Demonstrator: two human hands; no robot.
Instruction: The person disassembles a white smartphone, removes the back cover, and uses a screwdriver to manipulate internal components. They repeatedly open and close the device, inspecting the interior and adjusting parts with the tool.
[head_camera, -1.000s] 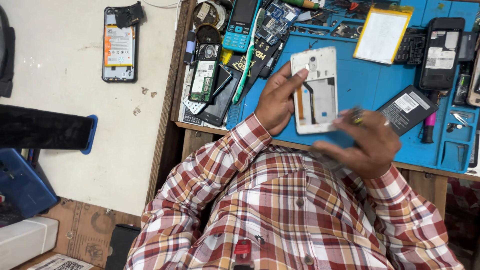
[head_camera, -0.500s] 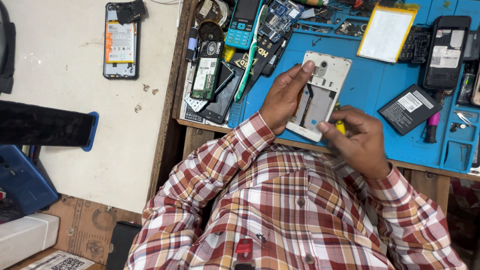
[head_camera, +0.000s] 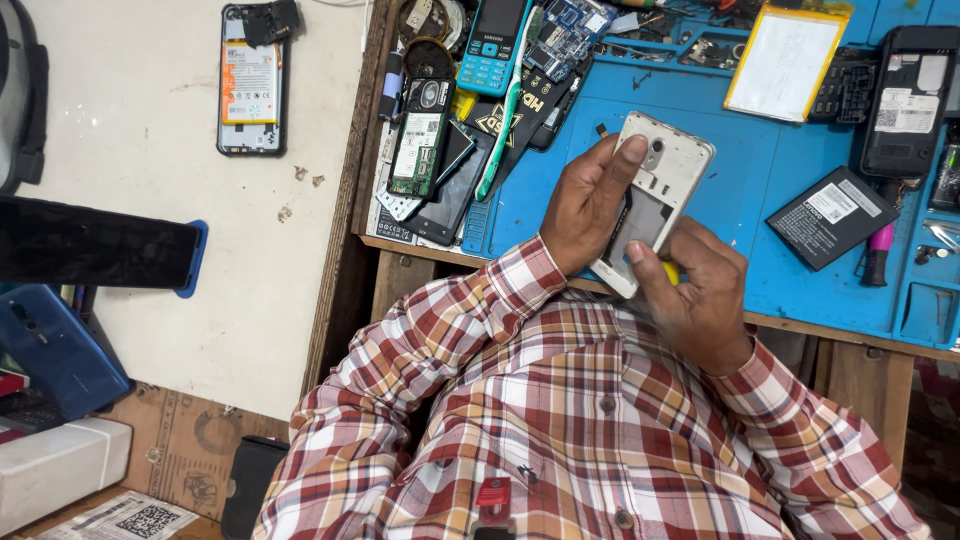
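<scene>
Both hands slid left a bit since before; my left hand (head_camera: 585, 205) grips the white phone shell (head_camera: 655, 195), right hand (head_camera: 700, 295) pinches something yellow (head_camera: 670, 272) at its lower edge over the blue surface (head_camera: 770, 170).

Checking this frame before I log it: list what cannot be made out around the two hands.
- Head view: the yellow tool is almost wholly hidden under the right hand; its kind and tip cannot be told.
- The white phone shell is partly covered by the left hand.
- The black phone is cut off by the right edge.
</scene>
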